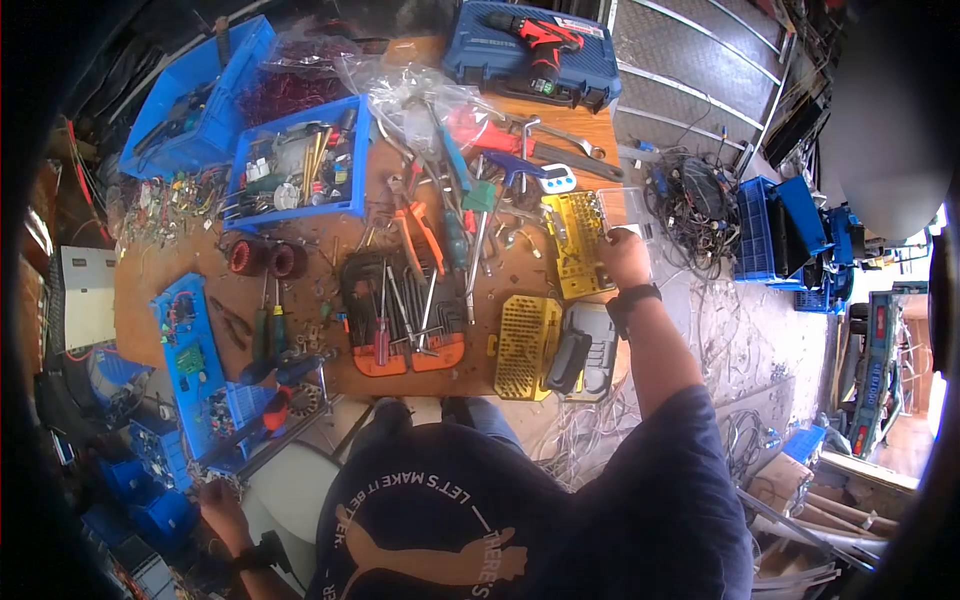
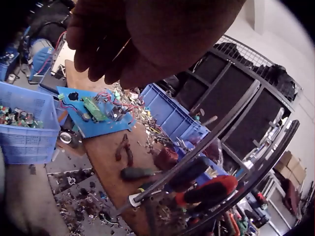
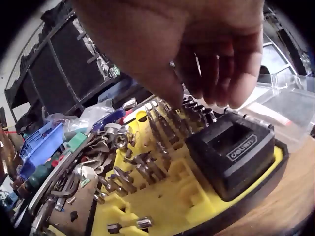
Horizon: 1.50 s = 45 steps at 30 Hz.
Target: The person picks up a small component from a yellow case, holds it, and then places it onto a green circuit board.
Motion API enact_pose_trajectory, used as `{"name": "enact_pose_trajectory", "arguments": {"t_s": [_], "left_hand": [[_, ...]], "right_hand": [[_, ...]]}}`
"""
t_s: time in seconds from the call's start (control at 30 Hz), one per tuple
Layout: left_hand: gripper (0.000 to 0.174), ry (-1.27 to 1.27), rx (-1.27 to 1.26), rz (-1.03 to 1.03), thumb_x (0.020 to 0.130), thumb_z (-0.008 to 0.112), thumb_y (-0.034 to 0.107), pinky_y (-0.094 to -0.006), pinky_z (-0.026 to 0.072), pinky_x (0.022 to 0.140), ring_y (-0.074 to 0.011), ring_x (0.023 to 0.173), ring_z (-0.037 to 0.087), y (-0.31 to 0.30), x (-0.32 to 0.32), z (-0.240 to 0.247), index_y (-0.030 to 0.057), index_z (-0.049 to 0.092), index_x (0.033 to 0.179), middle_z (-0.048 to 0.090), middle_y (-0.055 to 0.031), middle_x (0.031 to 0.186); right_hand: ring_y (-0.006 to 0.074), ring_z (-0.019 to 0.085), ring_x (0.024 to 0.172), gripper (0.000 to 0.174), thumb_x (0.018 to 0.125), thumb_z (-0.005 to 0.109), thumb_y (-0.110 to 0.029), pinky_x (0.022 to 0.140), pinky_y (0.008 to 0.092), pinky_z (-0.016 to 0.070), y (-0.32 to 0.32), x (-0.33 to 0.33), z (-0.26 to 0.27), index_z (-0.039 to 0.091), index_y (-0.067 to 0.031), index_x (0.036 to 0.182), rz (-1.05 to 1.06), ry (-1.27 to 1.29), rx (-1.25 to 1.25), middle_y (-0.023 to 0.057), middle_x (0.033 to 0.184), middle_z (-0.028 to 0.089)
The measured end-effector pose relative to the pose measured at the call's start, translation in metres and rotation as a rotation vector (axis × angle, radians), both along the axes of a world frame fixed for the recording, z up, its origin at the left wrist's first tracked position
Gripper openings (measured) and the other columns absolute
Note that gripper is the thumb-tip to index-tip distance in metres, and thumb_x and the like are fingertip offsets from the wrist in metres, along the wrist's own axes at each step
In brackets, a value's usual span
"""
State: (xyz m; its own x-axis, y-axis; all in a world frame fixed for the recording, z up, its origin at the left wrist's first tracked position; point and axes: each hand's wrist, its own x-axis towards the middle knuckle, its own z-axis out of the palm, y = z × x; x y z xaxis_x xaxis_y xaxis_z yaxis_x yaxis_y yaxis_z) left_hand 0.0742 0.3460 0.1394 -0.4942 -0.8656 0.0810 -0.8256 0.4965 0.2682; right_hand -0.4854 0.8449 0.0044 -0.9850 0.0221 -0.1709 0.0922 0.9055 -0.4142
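In the head view my right hand (image 1: 626, 258) reaches over a yellow bit case (image 1: 572, 240). The right wrist view shows its thumb and bent fingers (image 3: 244, 91) spread apart above a row of metal bits, with no bit visibly gripped; the fingertips are partly hidden. Beside them a black block (image 3: 231, 157) sits in the yellow tray (image 3: 189, 189). My left hand (image 1: 225, 512) is low at the left, off the table, its fingers (image 2: 96, 61) loosely bent around nothing visible. Near it is a long metal frame tool with a red and black handle (image 2: 211, 191).
A second yellow bit case (image 1: 522, 350) lies beside a grey case half. Hex keys in an orange holder (image 1: 382, 362), pliers (image 1: 418, 235) and wrenches cover the middle. Blue bins (image 1: 297, 215) stand at the back left; a drill (image 1: 545, 45) rests on a blue case.
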Motion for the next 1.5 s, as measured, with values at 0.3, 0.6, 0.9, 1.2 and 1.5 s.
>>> {"name": "enact_pose_trajectory", "arguments": {"t_s": [0.3,0.6,0.9,1.2,1.5], "left_hand": [[0.015,-0.066,0.065,0.035,0.080,0.059,0.011,-0.0349,0.0474,0.065,-0.0265,0.069,0.061,0.000,0.004,0.012,-0.0038,0.063,0.085,0.064,-0.0163,0.078],[0.013,-0.035,0.056,0.032,0.080,0.061,0.009,-0.0343,0.0462,0.062,-0.0252,0.066,0.060,0.004,0.005,0.011,-0.0035,0.062,0.083,0.062,-0.0147,0.074],[0.012,-0.006,0.098,0.026,0.079,0.060,0.008,-0.0327,0.0452,0.060,-0.0237,0.063,0.058,0.008,0.001,0.011,-0.0041,0.062,0.081,0.061,-0.0140,0.072],[0.013,0.035,0.053,-0.008,0.079,0.060,0.007,-0.0341,0.0459,0.062,-0.0250,0.065,0.059,0.014,-0.002,0.005,-0.0053,0.062,0.081,0.061,-0.0163,0.073],[0.011,-0.014,0.031,-0.027,0.078,0.059,0.007,-0.0366,0.0455,0.062,-0.0281,0.065,0.058,0.016,-0.009,0.005,-0.0032,0.062,0.080,0.060,-0.0157,0.072]], "right_hand": [[0.0336,0.064,0.081,0.022,0.074,0.057,-0.024,0.073,0.0411,0.0506,-0.003,-0.007,-0.009,0.069,-0.0083,0.085,0.004,0.010,0.080,0.0171,0.085,0.066],[0.0335,0.064,0.083,0.024,0.077,0.053,-0.027,0.074,0.0421,0.0508,-0.009,-0.002,0.003,0.068,-0.0094,0.084,-0.030,0.021,0.142,0.0155,0.088,0.066],[0.0301,0.065,0.071,0.018,0.067,0.063,-0.022,0.067,0.0381,0.0521,-0.004,-0.003,-0.004,0.071,-0.0111,0.079,-0.062,0.109,0.037,0.0131,0.075,0.067],[0.0310,0.065,0.070,0.016,0.067,0.063,-0.021,0.067,0.0386,0.0521,-0.005,-0.005,-0.002,0.070,-0.0108,0.076,0.011,0.148,0.114,0.0133,0.073,0.066],[0.0339,0.064,0.078,0.020,0.073,0.057,-0.025,0.071,0.0418,0.0507,0.001,-0.010,-0.004,0.068,-0.0094,0.078,0.057,0.056,0.070,0.0159,0.081,0.066]]}}
